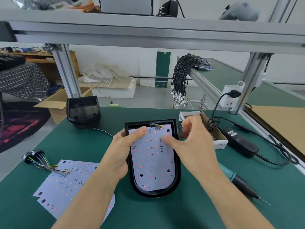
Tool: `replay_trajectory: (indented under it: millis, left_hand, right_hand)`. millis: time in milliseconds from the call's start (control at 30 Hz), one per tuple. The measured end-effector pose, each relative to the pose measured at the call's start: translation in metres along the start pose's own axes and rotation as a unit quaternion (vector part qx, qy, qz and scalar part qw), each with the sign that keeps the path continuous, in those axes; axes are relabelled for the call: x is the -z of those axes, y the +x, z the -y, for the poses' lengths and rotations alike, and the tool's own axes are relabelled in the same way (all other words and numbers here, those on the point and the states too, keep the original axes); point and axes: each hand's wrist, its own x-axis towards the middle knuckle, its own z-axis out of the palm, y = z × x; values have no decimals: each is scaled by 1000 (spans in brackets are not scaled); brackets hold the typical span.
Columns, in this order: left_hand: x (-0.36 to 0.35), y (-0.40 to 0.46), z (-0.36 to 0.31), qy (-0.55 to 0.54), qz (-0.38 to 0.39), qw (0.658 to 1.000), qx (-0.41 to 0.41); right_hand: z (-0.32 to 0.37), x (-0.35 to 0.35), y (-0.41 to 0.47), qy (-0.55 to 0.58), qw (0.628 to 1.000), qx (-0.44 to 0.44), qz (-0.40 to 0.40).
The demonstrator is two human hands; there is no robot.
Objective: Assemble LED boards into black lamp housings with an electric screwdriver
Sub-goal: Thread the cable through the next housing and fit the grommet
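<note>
A black lamp housing [177,172] lies on the green mat in front of me with a white LED board [152,164] seated inside it, coloured wires at its top edge. My left hand [123,151] grips the housing's left wall, thumb pressing on the board's upper left. My right hand [189,139] hovers over the housing's upper right, thumb on the board and the other fingers curled loosely above it; whether they hold anything is hidden. The electric screwdriver [242,184] lies on the mat to the right.
Loose LED boards [66,184] with a wire bundle and black connector [33,156] lie at the left. A stack of empty housings [83,111] stands at the back left. A small cardboard box of screws [214,131], a power adapter [239,141] and a socket [231,96] are at the right.
</note>
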Motion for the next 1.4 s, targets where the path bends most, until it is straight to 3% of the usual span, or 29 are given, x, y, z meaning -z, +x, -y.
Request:
replay_trajectory:
  millis: [100,233,400,533,733,833,1000,1200,1300,1400]
  left_hand:
    - [-1,-1,-1,8,-3,1000,-13]
    - [-8,-3,0,29,-41,998,-48]
    - [-12,-9,5,29,-112,993,-26]
    - [-20,-14,2,39,-171,978,-109]
    - [-27,-23,5,85,-116,977,-156]
    - [-26,-24,7,96,-144,968,-181]
    - [-28,-28,7,110,-190,954,-204]
    - [-27,-36,10,117,-88,967,-208]
    - [-27,-35,4,124,-111,959,-228]
    - [-30,-34,1,115,-144,954,-236]
  right_hand:
    - [-3,-10,2,244,957,-115,110]
    - [-5,-24,0,337,924,-160,80]
    - [-7,-34,-5,370,912,-171,44]
    - [-5,-35,-9,390,908,-144,47]
    - [-8,-22,-5,451,879,-116,103]
    - [-8,-21,-9,434,886,-103,126]
    - [-6,-25,-16,412,903,-70,97]
    - [-7,-22,-18,478,872,-75,76]
    - [-4,-22,-19,497,860,-69,89]
    - [-1,-22,-21,481,871,-42,88]
